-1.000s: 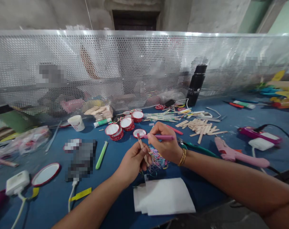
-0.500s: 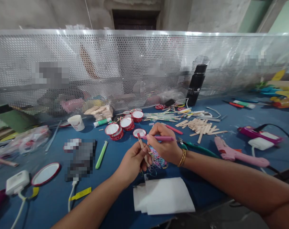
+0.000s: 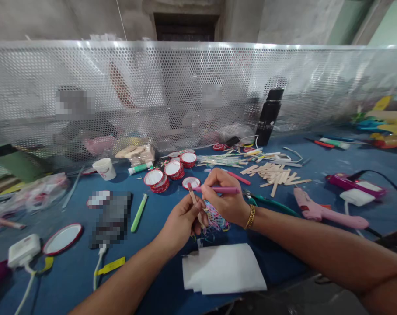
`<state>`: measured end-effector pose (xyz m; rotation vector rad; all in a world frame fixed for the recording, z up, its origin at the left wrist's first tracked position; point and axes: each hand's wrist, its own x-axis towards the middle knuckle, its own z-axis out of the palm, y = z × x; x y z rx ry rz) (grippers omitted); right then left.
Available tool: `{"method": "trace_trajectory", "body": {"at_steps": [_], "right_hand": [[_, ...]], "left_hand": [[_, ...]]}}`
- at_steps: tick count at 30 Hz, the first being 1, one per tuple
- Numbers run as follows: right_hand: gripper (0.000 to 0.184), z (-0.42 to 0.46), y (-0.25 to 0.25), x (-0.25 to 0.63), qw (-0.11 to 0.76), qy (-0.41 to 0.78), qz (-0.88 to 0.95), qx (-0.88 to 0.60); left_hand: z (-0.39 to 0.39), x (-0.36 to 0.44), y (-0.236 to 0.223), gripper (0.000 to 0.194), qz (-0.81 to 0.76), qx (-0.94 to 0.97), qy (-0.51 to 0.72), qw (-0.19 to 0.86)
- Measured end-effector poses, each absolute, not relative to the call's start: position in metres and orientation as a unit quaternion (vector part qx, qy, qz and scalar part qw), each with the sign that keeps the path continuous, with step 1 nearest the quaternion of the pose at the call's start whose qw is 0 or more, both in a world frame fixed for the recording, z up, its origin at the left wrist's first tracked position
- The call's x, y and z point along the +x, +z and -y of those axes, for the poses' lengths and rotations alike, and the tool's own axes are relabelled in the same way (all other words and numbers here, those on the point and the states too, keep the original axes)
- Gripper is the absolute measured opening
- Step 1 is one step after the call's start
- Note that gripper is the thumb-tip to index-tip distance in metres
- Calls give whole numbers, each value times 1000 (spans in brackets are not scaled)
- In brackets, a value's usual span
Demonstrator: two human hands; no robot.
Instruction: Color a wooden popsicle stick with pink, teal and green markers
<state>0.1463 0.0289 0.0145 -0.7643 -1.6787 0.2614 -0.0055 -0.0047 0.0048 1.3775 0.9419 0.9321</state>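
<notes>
Fingers of the left hand (image 3: 185,216) pinch a wooden stick (image 3: 193,197), red end pointing away and slightly left, beyond the white sheet (image 3: 225,269); the right hand (image 3: 226,199) grips a pink marker (image 3: 226,190) crosswise, tip leftward by that end. Both poses match the earlier frame.

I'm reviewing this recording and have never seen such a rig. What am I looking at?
There is no robot here: these are a person's bare hands. All three pictures come from one camera worn on the head, looking forward and down.

The left hand holds a flat wooden stick with a red end. The right hand holds a pink pen, its tip by that end; contact is hard to tell.

On the blue table lie white sheets, tangled threads, red-rimmed rounds, a pile of sticks, a pink glue gun and a cup.
</notes>
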Motion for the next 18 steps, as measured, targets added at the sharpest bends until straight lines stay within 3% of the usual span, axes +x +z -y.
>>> {"method": "trace_trajectory", "body": {"at_steps": [18], "right_hand": [[16,-28,16,146,593,118,716,-348]], "left_hand": [[5,-5,6,36,-404,585,398,580]]}}
